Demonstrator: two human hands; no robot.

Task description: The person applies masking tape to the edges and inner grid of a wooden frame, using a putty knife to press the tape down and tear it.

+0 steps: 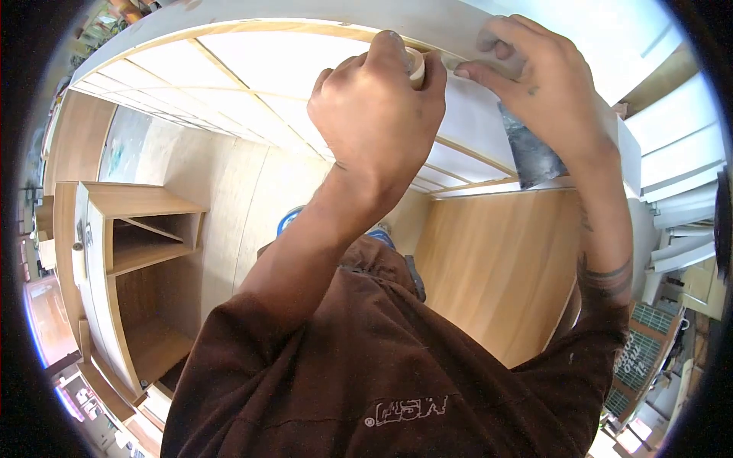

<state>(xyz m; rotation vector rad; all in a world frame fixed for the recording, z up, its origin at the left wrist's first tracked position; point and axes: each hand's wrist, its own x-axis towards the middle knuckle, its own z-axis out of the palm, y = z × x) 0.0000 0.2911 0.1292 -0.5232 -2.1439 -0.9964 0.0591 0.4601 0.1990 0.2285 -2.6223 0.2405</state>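
My left hand (374,107) is raised in a fist around a small beige roll of tape (417,66) and holds it against the edge of a white panel (427,27). Just to its right, my right hand (538,88) presses its fingertips on the same panel edge. A grey metal scraper blade (531,156) is tucked under its palm and points down. The two hands nearly touch at the tape. My brown shirt sleeves fill the lower part of the view.
A wooden-slatted frame with white panes (252,76) lies below the hands. An open wooden cabinet with shelves (137,252) stands at the left, a wood-grain board (496,259) at the right. White boards (679,153) are stacked at the far right.
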